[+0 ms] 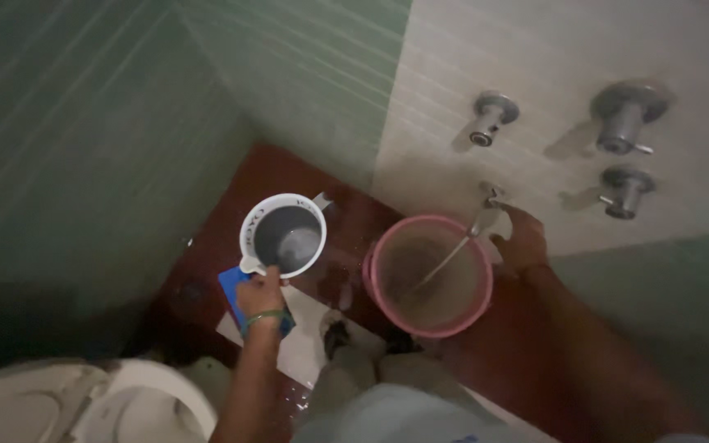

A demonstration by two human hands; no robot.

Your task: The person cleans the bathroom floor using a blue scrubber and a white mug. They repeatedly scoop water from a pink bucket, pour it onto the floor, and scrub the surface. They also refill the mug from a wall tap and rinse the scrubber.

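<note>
A white toilet [116,402] is seen at seven o'clock. One white mug [281,235] with water inside is gripped by its handle in the left hand [260,297], directly at the hand's twelve o'clock. One pink bucket [431,276] stands at centre, a thin stream falling into it. The right hand [522,239], at the bucket's two o'clock, is closed on one tap [491,197]. Three wall valves [624,115] are mounted beyond.

Glossy plastic mug [282,235] & pink bucket [431,276] — shiny metal taps [622,115], smooth glazed wall tiles [535,57].
</note>
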